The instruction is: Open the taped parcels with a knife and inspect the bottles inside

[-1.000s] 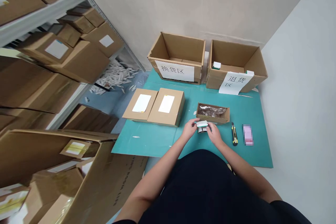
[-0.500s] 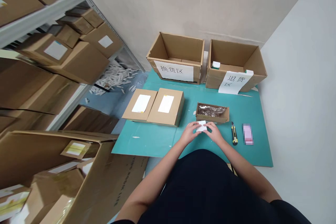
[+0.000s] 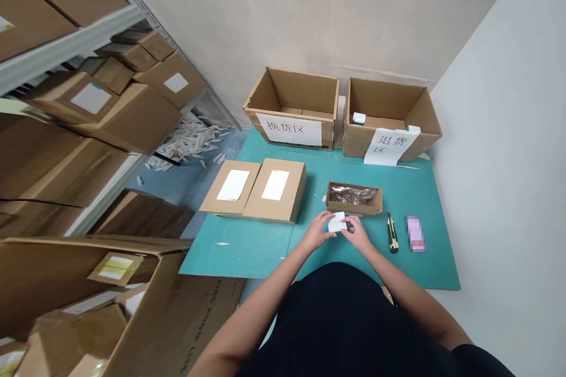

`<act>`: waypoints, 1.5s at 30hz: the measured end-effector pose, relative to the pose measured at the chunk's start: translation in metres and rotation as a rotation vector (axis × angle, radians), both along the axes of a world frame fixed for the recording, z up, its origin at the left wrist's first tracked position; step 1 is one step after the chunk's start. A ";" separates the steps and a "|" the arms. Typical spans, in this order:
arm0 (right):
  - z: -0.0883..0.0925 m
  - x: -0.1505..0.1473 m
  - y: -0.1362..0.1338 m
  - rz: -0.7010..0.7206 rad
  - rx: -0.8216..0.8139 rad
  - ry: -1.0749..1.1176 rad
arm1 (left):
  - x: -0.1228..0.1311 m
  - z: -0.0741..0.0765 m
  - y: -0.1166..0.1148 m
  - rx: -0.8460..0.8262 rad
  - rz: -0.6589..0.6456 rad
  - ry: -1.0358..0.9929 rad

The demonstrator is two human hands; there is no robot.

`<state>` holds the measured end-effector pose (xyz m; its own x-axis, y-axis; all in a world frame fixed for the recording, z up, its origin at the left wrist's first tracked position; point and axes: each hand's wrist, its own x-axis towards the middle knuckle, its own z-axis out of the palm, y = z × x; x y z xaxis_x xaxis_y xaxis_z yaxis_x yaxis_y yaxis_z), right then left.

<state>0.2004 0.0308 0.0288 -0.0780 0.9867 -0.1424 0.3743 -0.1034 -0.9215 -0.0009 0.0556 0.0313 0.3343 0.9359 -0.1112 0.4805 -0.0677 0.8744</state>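
A small white paper [image 3: 337, 222] with faint marks is held between both hands, just in front of an open small carton [image 3: 354, 208]. My left hand [image 3: 318, 232] grips its left edge; my right hand [image 3: 356, 234] has its fingertips on the right edge. Clear plastic wrap [image 3: 352, 194] over something dark lies inside the small carton. To the right, a yellow and black box cutter [image 3: 392, 233] rests on the green table [image 3: 256, 247]. Beside it lies a pink item [image 3: 415, 234], its details blurred.
Two closed cartons [image 3: 232, 188] [image 3: 275, 191] with white labels sit on the left. Behind stand two open boxes [image 3: 289, 129] [image 3: 392, 146] with paper signs. A carton-filled shelf [image 3: 88, 29] and a large box [image 3: 198, 306] flank the table's left side.
The view has shifted, so the table sits slightly lower in the picture. The white paper now shows more of its marked face between my fingers. Both hands keep hold of it.
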 end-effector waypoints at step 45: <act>0.284 0.079 0.172 0.100 0.384 0.021 | 0.059 0.261 0.185 0.304 -0.097 -0.365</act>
